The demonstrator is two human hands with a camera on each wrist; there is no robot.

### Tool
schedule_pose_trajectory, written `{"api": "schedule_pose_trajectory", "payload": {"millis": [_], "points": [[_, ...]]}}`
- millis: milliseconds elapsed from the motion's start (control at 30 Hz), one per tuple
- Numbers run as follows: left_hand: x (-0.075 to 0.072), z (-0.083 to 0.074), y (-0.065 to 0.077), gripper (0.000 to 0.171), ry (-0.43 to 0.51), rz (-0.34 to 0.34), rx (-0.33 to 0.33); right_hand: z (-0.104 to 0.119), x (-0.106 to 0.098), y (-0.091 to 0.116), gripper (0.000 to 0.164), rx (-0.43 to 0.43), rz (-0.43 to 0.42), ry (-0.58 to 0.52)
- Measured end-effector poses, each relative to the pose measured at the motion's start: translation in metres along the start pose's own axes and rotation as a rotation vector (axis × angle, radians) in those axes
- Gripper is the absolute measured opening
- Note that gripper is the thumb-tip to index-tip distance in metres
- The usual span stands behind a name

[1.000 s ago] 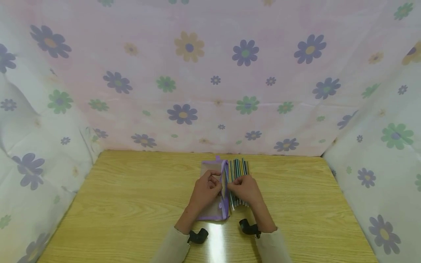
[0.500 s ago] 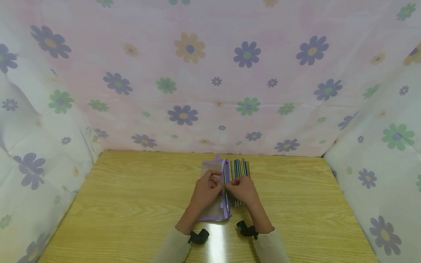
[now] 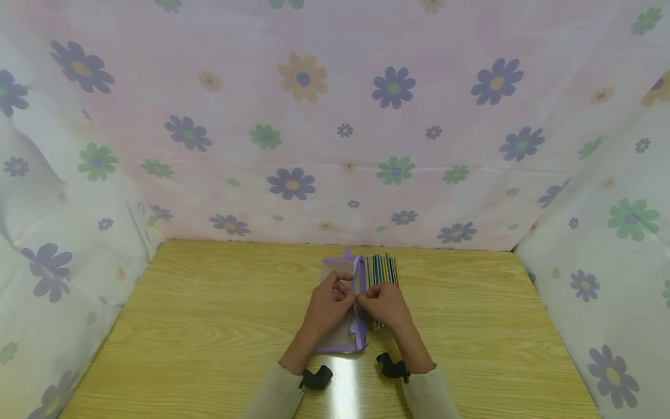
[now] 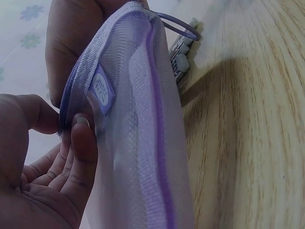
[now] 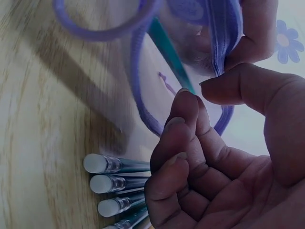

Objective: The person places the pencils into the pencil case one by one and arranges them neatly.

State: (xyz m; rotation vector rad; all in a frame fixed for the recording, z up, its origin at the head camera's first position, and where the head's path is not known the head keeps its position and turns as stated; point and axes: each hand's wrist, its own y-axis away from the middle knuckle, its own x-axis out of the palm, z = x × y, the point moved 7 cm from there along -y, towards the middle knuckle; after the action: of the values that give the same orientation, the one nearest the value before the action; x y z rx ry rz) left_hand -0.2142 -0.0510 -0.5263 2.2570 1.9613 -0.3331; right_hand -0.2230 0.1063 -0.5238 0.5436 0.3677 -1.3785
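A see-through mesh zip pouch with lilac edging lies on the table, its zipped side facing right and spread apart. My left hand pinches the zipper edge between thumb and forefinger, holding the mouth apart. At that mouth is my right hand, thumb and forefinger slightly separated, the other fingers loosely curled. A teal pencil lies inside the pouch, one end right by the right fingertips. Beside the pouch, partly under the right hand, is a row of several striped pencils; their white eraser ends show in the right wrist view.
The wood-grain table extends to both sides. A flowered cloth hangs behind it and at left and right. Black elbow-shaped pieces sit at both wrists. A lilac loop hangs from the pouch's end.
My right hand moved left from the pencil row to the pouch mouth with a pencil, which went down inside; the fingers have let go. My left hand kept its hold.
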Motion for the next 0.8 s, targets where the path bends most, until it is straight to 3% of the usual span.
{"api": "schedule_pose_trajectory", "payload": {"millis": [300, 800], "points": [[0.000, 0.000, 0.001, 0.035, -0.014, 0.003, 0.007, 0.001, -0.008, 0.004, 0.012, 0.029, -0.037, 0.010], [-0.004, 0.002, -0.001, 0.034, 0.000, -0.016, 0.016, -0.016, -0.038, 0.004, 0.017, 0.054, -0.101, 0.002]]}}
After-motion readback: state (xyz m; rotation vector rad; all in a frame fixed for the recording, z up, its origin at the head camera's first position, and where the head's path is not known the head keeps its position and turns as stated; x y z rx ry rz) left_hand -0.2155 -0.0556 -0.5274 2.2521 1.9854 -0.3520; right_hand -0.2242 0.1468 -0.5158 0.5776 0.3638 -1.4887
